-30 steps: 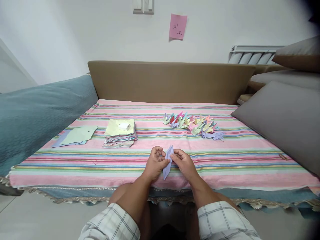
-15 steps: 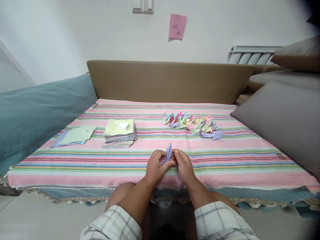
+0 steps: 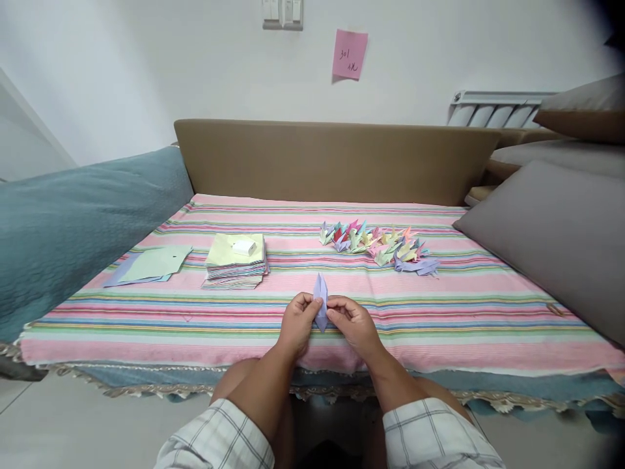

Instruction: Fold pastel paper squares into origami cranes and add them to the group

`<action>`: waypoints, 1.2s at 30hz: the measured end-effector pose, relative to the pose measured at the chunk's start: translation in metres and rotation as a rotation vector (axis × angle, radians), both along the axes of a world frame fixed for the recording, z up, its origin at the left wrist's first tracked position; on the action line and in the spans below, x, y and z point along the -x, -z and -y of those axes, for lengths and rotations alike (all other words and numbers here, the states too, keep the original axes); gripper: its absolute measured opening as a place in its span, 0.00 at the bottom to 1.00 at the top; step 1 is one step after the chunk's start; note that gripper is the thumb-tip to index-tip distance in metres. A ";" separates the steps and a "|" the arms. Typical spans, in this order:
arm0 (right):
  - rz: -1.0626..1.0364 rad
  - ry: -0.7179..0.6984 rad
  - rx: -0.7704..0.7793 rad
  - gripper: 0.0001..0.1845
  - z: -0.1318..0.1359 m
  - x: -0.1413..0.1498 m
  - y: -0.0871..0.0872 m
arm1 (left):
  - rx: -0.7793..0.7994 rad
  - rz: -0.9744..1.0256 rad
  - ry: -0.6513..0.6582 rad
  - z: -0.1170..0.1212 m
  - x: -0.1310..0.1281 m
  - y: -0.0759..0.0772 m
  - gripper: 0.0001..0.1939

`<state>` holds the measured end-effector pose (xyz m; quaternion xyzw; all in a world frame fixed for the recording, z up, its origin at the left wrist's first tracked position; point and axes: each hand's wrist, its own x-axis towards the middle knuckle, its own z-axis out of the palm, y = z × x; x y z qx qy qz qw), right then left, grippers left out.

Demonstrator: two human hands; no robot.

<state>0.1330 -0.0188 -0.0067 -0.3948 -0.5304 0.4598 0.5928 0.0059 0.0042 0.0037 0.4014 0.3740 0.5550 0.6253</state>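
Observation:
A small folded piece of lavender origami paper [image 3: 320,318], long and pointed at both ends, is upright between my hands above the striped cloth. My left hand [image 3: 295,320] pinches its left edge, thumb across the front. On its right edge, my right hand [image 3: 355,322] grips with thumb and fingertips. Beyond them lies a cluster of folded paper cranes [image 3: 382,253] in several colours, with lavender ones at its near right end. To the left stands a stack of square paper sheets [image 3: 234,268], topped by a small white block [image 3: 244,247].
Loose green and lavender sheets [image 3: 159,262] lie at the far left by the blue armrest [image 3: 97,208]. A brown backrest [image 3: 332,159] closes off the back. Grey cushions [image 3: 561,241] pile up at right. A small brownish item [image 3: 555,309] rests on the cloth near them.
The lavender paper has turned from edge-on to showing its flat face, and both hands have shifted slightly left with it. My left thumb now lies across it. The view has moved slightly.

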 end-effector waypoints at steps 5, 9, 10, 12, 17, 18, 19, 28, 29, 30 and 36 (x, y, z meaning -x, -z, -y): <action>-0.104 0.025 0.026 0.14 -0.002 0.004 0.000 | -0.018 -0.046 0.026 0.000 0.000 0.002 0.18; -0.116 0.014 0.062 0.14 -0.005 0.003 -0.002 | 0.016 -0.044 0.126 0.002 0.002 -0.001 0.17; -0.114 -0.001 0.080 0.13 -0.005 0.002 -0.002 | 0.017 -0.041 0.143 0.002 0.003 -0.001 0.17; -0.110 -0.028 0.127 0.12 -0.006 -0.001 -0.001 | -0.022 -0.049 0.161 0.001 0.005 -0.001 0.16; -0.098 -0.071 0.204 0.13 -0.005 -0.008 0.003 | -0.270 -0.240 0.157 -0.002 0.012 0.002 0.11; -0.097 -0.077 0.206 0.13 -0.005 -0.009 0.003 | -0.297 -0.286 0.162 -0.002 0.013 0.002 0.10; -0.095 -0.082 0.204 0.12 -0.005 -0.010 0.003 | -0.306 -0.319 0.173 -0.003 0.014 0.001 0.09; -0.062 -0.152 0.109 0.15 -0.003 -0.016 -0.002 | -0.136 -0.171 0.404 -0.002 0.019 -0.011 0.20; -0.050 -0.156 0.102 0.15 -0.003 -0.017 -0.001 | -0.135 -0.174 0.415 -0.002 0.019 -0.011 0.21; -0.039 -0.155 0.093 0.14 -0.002 -0.017 0.000 | -0.137 -0.176 0.419 -0.001 0.019 -0.010 0.21; 0.034 -0.048 0.019 0.12 -0.002 -0.018 0.002 | -0.240 -0.225 0.408 -0.003 0.018 -0.004 0.19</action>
